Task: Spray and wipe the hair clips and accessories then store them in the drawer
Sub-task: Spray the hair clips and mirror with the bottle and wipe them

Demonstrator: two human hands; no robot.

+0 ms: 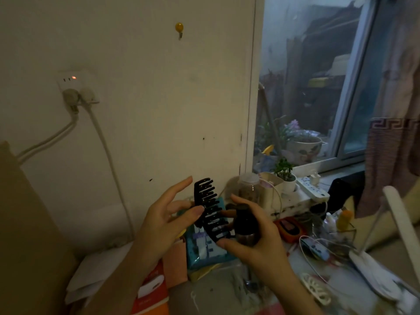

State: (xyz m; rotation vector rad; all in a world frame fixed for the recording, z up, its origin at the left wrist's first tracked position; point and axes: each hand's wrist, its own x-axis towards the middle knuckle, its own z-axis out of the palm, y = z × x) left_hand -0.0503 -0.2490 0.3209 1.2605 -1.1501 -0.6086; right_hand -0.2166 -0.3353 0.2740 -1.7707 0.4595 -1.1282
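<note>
In the head view, a large black hair clip [210,209] is held up in front of the wall [147,98], above the cluttered table [218,292]. It is pinched by the thumb of the left hand [163,223] at its left edge, while the other fingers of that hand are spread and straight. A small dark spray bottle [246,226] is grasped by the right hand [259,242], whose fingers are curled round it, just to the right of the clip; the clip's lower end is touched by the right thumb. Below the clip a blue packet [204,251] is seen lying on the table. A white hair clip [317,289] is seen lying on the table to the right, near a white desk lamp [386,258]. On the windowsill [341,169] a power strip [313,188] and a small potted plant [287,176] are seen.
</note>
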